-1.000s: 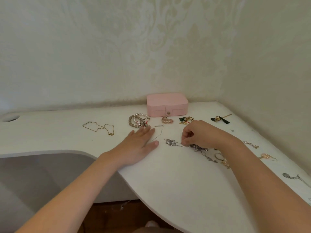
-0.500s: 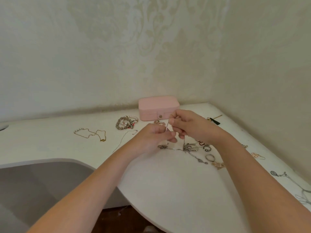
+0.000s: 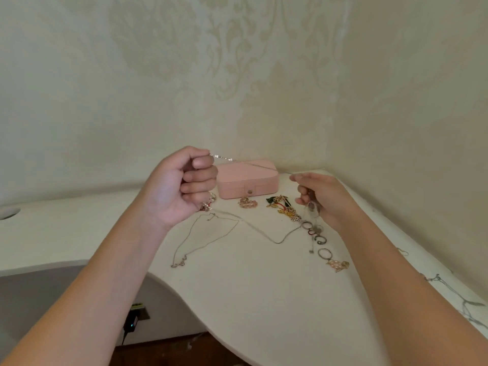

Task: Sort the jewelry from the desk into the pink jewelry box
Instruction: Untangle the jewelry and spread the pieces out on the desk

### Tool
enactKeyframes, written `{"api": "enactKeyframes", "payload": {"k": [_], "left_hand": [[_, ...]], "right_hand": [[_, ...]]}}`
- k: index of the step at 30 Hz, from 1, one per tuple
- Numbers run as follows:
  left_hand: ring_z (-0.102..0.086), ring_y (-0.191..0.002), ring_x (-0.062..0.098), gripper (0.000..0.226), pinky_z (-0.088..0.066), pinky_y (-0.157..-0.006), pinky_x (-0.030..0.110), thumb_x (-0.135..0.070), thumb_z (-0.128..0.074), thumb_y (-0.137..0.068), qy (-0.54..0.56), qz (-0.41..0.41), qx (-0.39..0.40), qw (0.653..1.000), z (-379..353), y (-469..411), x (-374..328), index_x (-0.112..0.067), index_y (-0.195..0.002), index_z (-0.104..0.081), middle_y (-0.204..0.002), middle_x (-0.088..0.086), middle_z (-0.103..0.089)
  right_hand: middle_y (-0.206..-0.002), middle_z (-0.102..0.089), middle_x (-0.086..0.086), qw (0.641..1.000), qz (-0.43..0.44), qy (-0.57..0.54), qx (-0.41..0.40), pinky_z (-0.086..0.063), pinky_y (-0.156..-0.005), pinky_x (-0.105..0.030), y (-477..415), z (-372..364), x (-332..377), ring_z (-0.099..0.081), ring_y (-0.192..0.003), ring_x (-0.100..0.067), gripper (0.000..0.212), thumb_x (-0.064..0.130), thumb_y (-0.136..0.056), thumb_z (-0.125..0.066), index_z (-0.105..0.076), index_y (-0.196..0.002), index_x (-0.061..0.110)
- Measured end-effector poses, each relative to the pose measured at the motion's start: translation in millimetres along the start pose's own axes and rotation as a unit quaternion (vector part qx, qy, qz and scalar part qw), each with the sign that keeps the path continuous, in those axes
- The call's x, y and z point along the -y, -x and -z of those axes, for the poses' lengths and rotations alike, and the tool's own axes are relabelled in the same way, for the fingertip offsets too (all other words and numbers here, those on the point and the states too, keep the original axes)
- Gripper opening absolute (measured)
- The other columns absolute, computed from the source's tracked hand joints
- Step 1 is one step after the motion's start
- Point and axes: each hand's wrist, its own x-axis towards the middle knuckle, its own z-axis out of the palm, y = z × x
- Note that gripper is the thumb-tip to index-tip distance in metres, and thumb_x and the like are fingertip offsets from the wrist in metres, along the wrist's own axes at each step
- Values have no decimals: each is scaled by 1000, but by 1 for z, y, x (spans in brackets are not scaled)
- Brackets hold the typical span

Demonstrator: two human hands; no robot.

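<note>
A thin silver chain necklace (image 3: 239, 161) runs taut between the two hands, its long axis lying left to right and sloping slightly down toward the right, directly in front of the closed pink rectangular jewelry box (image 3: 247, 178). The box sits at the back of the white table (image 3: 264, 299) near the wall corner, between and just beyond both hands, with its snap clasp facing the person. The left hand (image 3: 182, 184) is raised, curled into a fist with thumb and forefinger pinching the chain's end. The right hand (image 3: 320, 198) is lower, palm down, fingers loosely bent around the other end and what looks like a small pendant. The left hand appears nearer the lid, which still needs opening.
</note>
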Motion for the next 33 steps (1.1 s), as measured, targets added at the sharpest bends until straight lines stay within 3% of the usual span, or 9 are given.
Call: {"api": "enactKeyframes", "payload": {"k": [5,8,13,16,18,21,26,29,33], "left_hand": [[-3,-40,7,24,-7,-28,14,-26,-53,-69,-4,21,11,1000,-10,20,-21,-23,-46,-45,-43,-11,-15],[-3,-39,8,11,-8,-26,13,-24,-61,-57,-32,10,4,999,-6,28,-33,-21,-50,-54,-44,-11,-14],[-10,-38,4,16,-15,-25,13,-16,-65,-67,17,17,39,999,28,31,-50,-15,-81,-74,-50,-10,-19],[-29,-49,8,36,-31,-41,22,-13,-34,-98,85,94,145,981,57,23,-54,-6,-120,-62,-64,-3,-33],[-36,-59,14,51,-33,-51,27,-21,-9,-103,48,65,114,990,81,23,-59,-2,-134,-46,-73,3,-38],[-28,-50,7,35,-29,-41,22,-13,-35,-96,78,86,131,985,75,20,-54,-5,-116,-63,-60,-2,-39],[-7,-40,6,11,-14,-25,14,-22,-70,-57,-6,20,-21,1000,66,30,-51,-17,-67,-68,-42,-9,-31],[-28,-50,7,25,-30,-40,21,-22,-47,-95,128,110,148,975,85,23,-36,-8,-104,-65,-63,-3,-39],[-34,-58,13,45,-23,-42,19,-29,-20,-104,174,109,173,963,100,29,-21,-10,-138,-42,-78,1,-35]], "right_hand": [[-67,-53,-5,994,-62,-83,-20,-51,-78,-33,-4,7,-6,-55,-46,-10,23,12,-99,-44,-61,-87,3],[-65,-52,-3,995,-82,-49,7,-55,-61,-26,-2,8,-6,-52,-46,-11,23,19,-98,-49,-60,-83,5],[-60,-37,4,988,-69,74,119,-19,-40,-16,3,13,1,-21,-44,-6,20,23,-89,-61,-55,-71,15],[-57,-28,7,975,-73,73,197,-16,-39,-15,6,17,2,-19,-43,-3,20,17,-76,-75,-57,-67,17],[-57,-29,8,966,-69,47,243,-20,-38,-13,6,20,2,-21,-42,-2,30,24,-60,-87,-61,-73,16],[-64,-35,5,957,-63,12,283,-23,-37,-11,4,25,2,-22,-43,-1,44,39,-49,-92,-68,-78,16],[-66,-48,7,960,-52,-21,273,-21,-39,-11,3,30,3,-25,-44,1,59,45,-46,-92,-60,-83,12],[-68,-52,5,970,-48,-37,237,-22,-39,-12,2,31,4,-26,-45,-1,47,43,-54,-88,-63,-80,13],[-69,-44,3,991,-37,60,115,-22,-38,-14,0,29,4,-24,-44,-3,12,22,-85,-64,-61,-77,14]]}}
